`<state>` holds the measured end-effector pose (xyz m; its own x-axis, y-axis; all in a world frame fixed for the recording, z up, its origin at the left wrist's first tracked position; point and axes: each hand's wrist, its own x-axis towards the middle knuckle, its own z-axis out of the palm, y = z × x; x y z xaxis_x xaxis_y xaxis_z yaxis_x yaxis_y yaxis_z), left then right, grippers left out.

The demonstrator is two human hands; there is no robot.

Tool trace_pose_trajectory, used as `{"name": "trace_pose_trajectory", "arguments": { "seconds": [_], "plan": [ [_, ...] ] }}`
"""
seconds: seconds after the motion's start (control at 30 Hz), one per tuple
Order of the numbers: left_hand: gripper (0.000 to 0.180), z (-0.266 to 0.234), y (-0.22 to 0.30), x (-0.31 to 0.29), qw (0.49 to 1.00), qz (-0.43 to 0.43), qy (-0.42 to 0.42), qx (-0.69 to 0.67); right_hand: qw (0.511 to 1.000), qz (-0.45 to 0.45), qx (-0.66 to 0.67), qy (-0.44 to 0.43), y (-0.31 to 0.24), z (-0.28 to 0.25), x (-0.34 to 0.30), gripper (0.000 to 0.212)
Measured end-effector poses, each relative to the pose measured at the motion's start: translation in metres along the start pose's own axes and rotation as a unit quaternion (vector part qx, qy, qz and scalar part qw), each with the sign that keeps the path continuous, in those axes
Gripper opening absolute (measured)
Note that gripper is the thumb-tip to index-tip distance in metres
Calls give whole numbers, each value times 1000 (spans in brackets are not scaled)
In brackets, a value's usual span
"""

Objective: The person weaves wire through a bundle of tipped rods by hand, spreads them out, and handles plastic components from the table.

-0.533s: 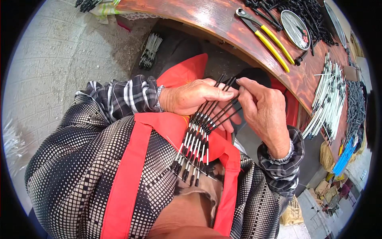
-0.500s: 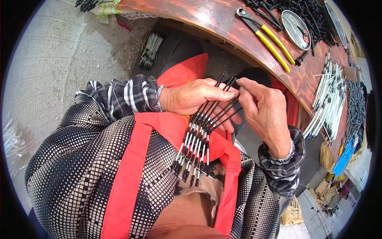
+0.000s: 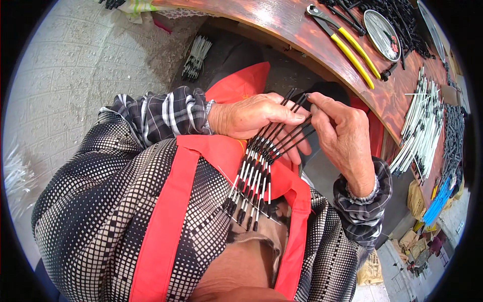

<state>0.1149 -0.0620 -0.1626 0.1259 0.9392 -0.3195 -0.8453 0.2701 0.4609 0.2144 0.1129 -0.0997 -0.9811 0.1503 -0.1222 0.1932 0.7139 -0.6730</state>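
Observation:
In front of my chest a fan of thin black and white rods spreads out, joined by crosswise wires. My left hand grips the black upper ends, the thumb lying across them and the fingers behind. At the right of these ends, my right hand is closed, thumb and forefinger pinched together at the rod tips. Whether anything small sits in that pinch is hidden. The lower ends of the rods hang over the red apron.
A wooden table curves along the far right side. On it are yellow-handled pliers, an oval metal dish, piled black parts and a stack of white rods. Another rod bundle lies beyond my left hand.
Both hands and the rods sit slightly further right and higher in the picture, as does the table. The grip of each hand looks much the same.

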Motion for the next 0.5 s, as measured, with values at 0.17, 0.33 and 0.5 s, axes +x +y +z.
{"name": "trace_pose_trajectory", "arguments": {
  "seconds": [0.17, 0.33, 0.5],
  "plan": [
    [42, -2, 0, 2, 1000, -5, 2, 11, 1000, -12, -5, 13, 3, 3, 0, 26],
    [45, -1, -3, 1, 999, 13, 25, -32, 999, -41, -30, 15, 6, 4, 1, 30],
    [48, -5, -7, 1, 998, 25, 15, -63, 998, -64, -10, 9, 8, 4, 2, 32]
  ]
}}
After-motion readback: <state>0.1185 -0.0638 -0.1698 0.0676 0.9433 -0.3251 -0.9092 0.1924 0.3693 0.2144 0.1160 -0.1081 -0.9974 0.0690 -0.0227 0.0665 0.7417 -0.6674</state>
